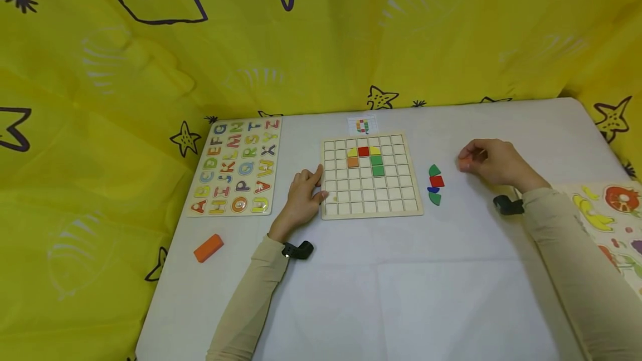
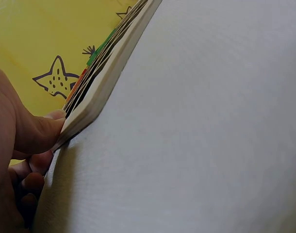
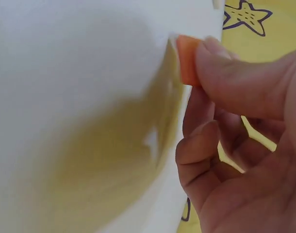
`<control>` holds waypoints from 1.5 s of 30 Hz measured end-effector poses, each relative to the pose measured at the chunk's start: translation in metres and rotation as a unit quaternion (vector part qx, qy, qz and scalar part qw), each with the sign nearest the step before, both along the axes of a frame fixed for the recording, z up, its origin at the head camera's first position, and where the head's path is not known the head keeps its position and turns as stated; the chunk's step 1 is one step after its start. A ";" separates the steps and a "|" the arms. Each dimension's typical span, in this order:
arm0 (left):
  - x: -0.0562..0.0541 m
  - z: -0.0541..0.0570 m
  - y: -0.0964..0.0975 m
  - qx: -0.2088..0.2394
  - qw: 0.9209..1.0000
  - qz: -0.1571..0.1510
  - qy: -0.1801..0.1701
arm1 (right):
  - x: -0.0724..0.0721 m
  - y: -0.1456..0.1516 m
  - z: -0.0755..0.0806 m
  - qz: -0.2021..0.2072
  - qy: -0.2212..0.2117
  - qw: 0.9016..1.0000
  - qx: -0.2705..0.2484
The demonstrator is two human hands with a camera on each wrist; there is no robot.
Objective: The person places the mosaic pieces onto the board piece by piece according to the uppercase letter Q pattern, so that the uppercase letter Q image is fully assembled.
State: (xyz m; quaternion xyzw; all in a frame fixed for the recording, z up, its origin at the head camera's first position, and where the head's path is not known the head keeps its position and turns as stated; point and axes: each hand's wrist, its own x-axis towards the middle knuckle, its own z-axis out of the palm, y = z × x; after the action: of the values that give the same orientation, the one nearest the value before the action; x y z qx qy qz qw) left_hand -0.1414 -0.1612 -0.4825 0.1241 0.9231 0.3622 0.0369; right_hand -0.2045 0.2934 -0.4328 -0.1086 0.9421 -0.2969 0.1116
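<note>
The left hand rests on the table with its fingers pressed flat against the left edge of the grid board, thumb tip against the board's corner in the left wrist view. That bracing matters: I judge the board slides easily on the white cloth, so the hand should press inward without lifting the edge.

Right of the board lie the spare pieces, two green, a red and a blue, close together and just beside the board's right edge. Beyond them the right hand hovers low over the table, its thumb and forefinger pinching an orange tile (only a sliver shows from the head view). The grip sits on the tile's edge, which leaves its lower face free.

On the board, yellow, red, orange and green tiles already fill cells in the upper middle. To seat the orange tile well, I would bring it in level, square its sides to the cell walls, and let go only once it sits flush. The pattern card at the board's far edge is the guide to check.
</note>
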 end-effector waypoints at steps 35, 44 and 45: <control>0.000 0.000 -0.001 0.003 1.000 -0.001 -0.001 | -0.018 -0.108 -0.007 0.001 -0.007 0.991 -0.137; -0.001 0.000 -0.001 0.002 1.000 0.001 0.001 | -0.021 -0.139 -0.010 0.020 -0.009 0.988 -0.152; -0.001 0.000 -0.001 0.002 1.000 0.001 0.000 | -0.022 -0.142 -0.011 0.021 -0.009 0.987 -0.156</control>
State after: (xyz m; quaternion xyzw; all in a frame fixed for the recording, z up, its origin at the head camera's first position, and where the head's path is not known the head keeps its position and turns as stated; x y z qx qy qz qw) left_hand -0.1423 -0.1617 -0.4826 0.1230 0.9225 0.3642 0.0357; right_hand -0.2260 0.1511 -0.4436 -0.1418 0.8806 -0.4392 0.1075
